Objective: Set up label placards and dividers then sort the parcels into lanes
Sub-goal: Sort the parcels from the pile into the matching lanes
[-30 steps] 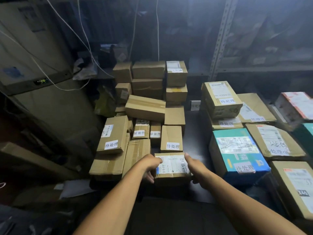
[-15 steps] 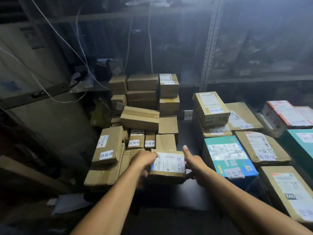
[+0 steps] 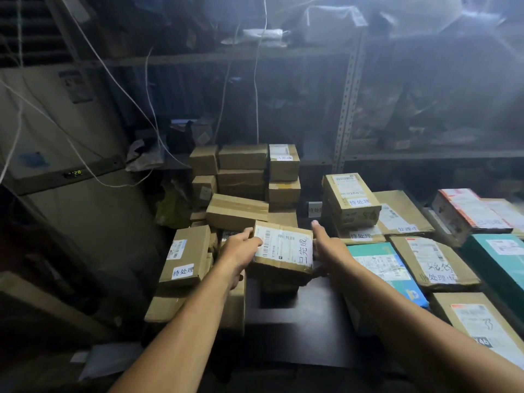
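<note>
A small brown parcel (image 3: pixel 283 251) with a white shipping label hangs above the dark table (image 3: pixel 306 321), tilted toward me. My left hand (image 3: pixel 241 249) grips its left side with curled fingers. My right hand (image 3: pixel 326 245) holds the right side, thumb pointing up along the edge. Behind it rises a stack of brown parcels (image 3: pixel 243 177). A small white placard (image 3: pixel 314 209) stands between that stack and the parcels on the right.
A labelled brown box (image 3: pixel 185 256) leans at the left of the pile. On the right lie a teal parcel (image 3: pixel 382 268) and several labelled boxes (image 3: pixel 351 199). A tall grey appliance (image 3: pixel 56 154) stands left; metal shelving (image 3: pixel 348 100) and hanging cords (image 3: pixel 256 80) are behind.
Both hands have lifted the labelled parcel off the table and carried it up and away from me, toward the stack. The camera has tilted upward.
</note>
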Demonstrator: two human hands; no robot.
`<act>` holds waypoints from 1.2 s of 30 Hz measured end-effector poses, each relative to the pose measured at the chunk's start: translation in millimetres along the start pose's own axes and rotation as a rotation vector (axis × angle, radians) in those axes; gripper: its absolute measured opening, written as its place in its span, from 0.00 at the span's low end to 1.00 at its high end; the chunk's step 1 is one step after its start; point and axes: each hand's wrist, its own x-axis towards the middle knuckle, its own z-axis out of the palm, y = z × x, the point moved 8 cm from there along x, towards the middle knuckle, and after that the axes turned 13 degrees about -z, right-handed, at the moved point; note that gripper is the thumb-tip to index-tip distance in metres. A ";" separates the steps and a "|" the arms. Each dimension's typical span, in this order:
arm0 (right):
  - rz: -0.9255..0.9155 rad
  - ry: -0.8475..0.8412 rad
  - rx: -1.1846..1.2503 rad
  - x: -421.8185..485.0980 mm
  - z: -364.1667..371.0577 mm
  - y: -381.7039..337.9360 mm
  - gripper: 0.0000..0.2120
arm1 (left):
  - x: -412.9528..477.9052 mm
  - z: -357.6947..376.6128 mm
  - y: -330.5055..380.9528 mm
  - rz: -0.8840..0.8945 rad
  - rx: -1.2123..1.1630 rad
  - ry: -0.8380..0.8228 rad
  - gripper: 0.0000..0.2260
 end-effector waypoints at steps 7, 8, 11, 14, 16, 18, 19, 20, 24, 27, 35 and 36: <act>-0.455 0.110 -0.134 -27.1 9.9 -69.2 0.20 | -21.6 -15.2 35.8 0.208 -0.255 -0.054 0.23; -0.525 0.114 -0.171 -31.3 10.4 -77.5 0.16 | -23.0 -19.3 42.0 0.240 -0.299 -0.049 0.24; -0.778 0.113 -0.392 -58.4 19.1 -106.3 0.19 | -32.4 -34.2 61.2 0.372 -0.477 -0.029 0.21; -1.156 0.233 -0.674 -91.7 30.6 -137.3 0.25 | -40.7 -54.4 77.3 0.482 -0.690 -0.020 0.15; -1.367 0.265 -0.810 -109.1 42.1 -153.3 0.21 | -45.4 -59.7 88.9 0.546 -0.840 -0.154 0.20; -1.489 0.194 -0.759 -119.4 50.4 -160.6 0.23 | -52.4 -63.1 98.2 0.551 -0.953 -0.244 0.21; -1.528 0.131 -0.651 -123.6 53.1 -162.2 0.26 | -54.7 -64.3 101.4 0.545 -0.976 -0.261 0.22; -1.533 0.078 -0.526 -126.8 55.0 -163.0 0.31 | -57.5 -63.9 104.3 0.535 -0.980 -0.263 0.22; -1.423 0.183 -0.267 -139.9 49.0 -183.7 0.50 | -63.2 -61.2 108.2 0.467 -0.884 -0.173 0.33; -1.177 0.091 -0.111 -133.9 43.7 -190.7 0.42 | -66.5 -62.8 110.5 0.524 -0.776 -0.158 0.29; -0.611 0.228 0.607 -90.4 7.9 -164.3 0.20 | -79.0 -54.5 87.8 0.168 -0.723 -0.310 0.21; -0.631 0.218 0.589 -87.9 8.4 -164.1 0.22 | -79.4 -51.2 85.1 0.140 -0.672 -0.352 0.23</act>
